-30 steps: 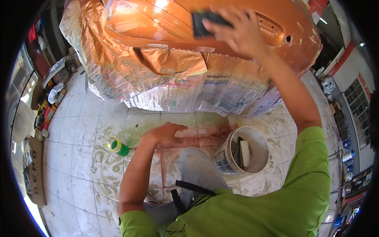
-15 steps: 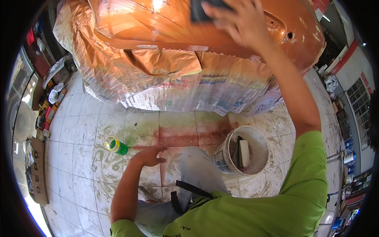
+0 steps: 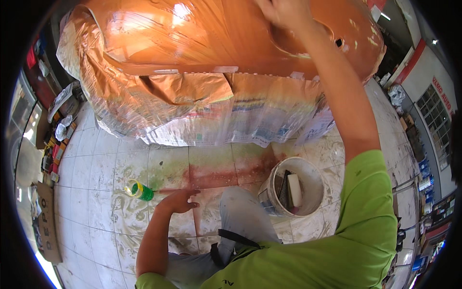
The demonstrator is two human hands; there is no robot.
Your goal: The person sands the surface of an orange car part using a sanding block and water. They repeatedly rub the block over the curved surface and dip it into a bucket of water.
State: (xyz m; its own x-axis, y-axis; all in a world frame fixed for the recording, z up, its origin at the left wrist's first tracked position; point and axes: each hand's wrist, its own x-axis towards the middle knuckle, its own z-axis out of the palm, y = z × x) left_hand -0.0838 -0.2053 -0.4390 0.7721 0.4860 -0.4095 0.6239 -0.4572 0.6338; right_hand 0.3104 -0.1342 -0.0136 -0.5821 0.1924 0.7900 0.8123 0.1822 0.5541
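Two hands: R hand [image 3: 285, 13] at the orange panel [image 3: 202, 41] up ahead, fingertips out of view, can't tell if gripping; L hand [image 3: 177, 202] empty, fingers loosely spread, nr the knee [image 3: 237, 200]. Panel looks stiff, prob. heavy & slick w/ that gloss; best hold is its lower edge, above the paper [image 3: 250, 115].
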